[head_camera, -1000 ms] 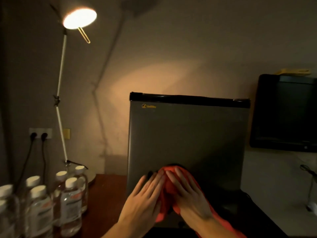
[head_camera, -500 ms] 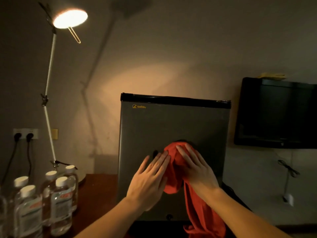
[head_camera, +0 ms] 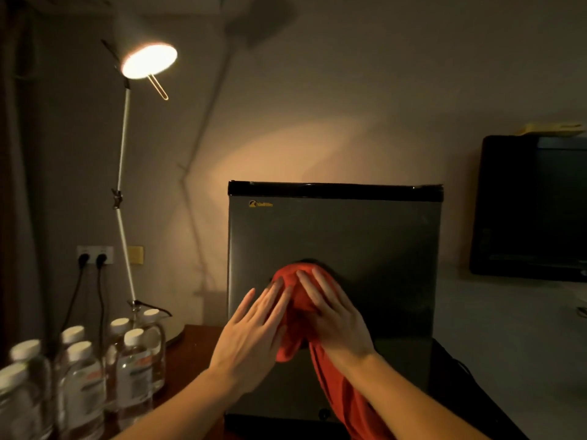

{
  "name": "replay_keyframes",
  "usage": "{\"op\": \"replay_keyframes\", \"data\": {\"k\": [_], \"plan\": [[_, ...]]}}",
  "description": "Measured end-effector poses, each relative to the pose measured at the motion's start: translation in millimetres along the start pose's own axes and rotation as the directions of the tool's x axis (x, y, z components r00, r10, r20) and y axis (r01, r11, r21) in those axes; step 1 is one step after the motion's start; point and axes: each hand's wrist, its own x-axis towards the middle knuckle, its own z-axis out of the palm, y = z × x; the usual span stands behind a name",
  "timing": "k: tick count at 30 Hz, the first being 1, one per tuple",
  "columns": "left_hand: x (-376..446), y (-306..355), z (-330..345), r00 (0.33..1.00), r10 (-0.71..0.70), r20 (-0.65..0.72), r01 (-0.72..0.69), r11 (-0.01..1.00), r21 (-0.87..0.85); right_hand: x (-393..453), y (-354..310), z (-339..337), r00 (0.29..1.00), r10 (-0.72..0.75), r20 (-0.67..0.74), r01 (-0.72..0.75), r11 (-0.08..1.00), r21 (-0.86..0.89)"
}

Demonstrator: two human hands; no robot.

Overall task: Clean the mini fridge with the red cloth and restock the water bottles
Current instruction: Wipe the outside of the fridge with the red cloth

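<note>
The mini fridge (head_camera: pixel 333 249) is standing closed in front of you on the dark wooden table (head_camera: pixel 190 347). You are pressing the red cloth (head_camera: pixel 293 312) flat against its grey door, the tail hanging down. Your right hand (head_camera: pixel 333 319) is lying on the cloth with fingers straight; your left hand (head_camera: pixel 251 335) is touching its left edge, fingers straight and together. The water bottles (head_camera: pixel 82 376) are standing clustered at your far left.

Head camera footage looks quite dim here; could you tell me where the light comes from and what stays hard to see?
Head view: the lamp alone glows, warming the wall; the fridge door and the TV stay dark; the bottles look soft and bent at the edge.
</note>
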Motion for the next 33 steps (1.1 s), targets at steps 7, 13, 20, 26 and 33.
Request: {"op": "replay_keyframes", "data": {"k": [7, 13, 20, 26, 33], "plan": [[63, 53, 4, 0.999, 0.04, -0.036, -0.043, 0.996, -0.082, -8, 76, -34, 0.998, 0.065, -0.001, -0.065, 0.997, -0.051], [108, 75, 1, 0.983, 0.148, -0.112, -0.157, 0.984, -0.084, -9, 117, -50, 0.994, 0.099, -0.037, -0.102, 0.993, -0.067], [160, 88, -36, 0.964, 0.264, -0.019, -0.265, 0.957, -0.117, 4, 158, -88, 0.964, 0.264, -0.013, -0.264, 0.964, 0.004], [178, 77, -79, 0.965, 0.253, 0.067, -0.241, 0.958, -0.155, 31, 161, -124, 0.953, 0.283, 0.108, -0.294, 0.949, 0.111], [172, 11, -127, 0.999, 0.023, -0.023, -0.029, 0.948, -0.316, 131, 99, -121, 0.941, 0.107, 0.321, -0.181, 0.96, 0.212]]}}
